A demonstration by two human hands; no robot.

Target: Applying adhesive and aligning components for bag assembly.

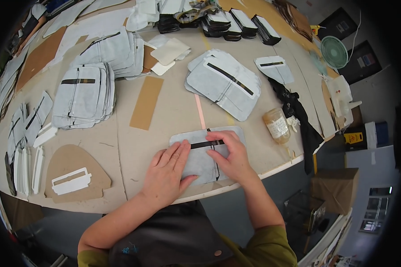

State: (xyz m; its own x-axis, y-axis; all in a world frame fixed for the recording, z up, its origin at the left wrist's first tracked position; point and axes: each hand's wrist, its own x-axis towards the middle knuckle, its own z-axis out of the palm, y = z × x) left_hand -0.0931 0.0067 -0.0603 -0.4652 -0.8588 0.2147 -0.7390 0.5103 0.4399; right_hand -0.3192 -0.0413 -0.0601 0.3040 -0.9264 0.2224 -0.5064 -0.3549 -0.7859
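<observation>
On the table before me lies a pale grey panel (198, 163) with rounded corners. A dark strip (201, 144), which looks like a zipper, crosses its upper part, and a thin dark line runs down towards its near edge. My left hand (167, 173) rests flat on the panel's left side, fingers stretched out by the strip's left end. My right hand (231, 155) touches the right side, with thumb and forefinger apart on either side of the strip. Its other fingers are partly hidden.
Similar panels (236, 80) are stacked ahead, with another stack (78, 98) at left. A jar (276, 126) and black cloth (300, 115) lie right. A brown card strip (147, 103), a rounded template (78, 171) and white frames (26, 171) lie left. Black-edged bundles (243, 24) line the back.
</observation>
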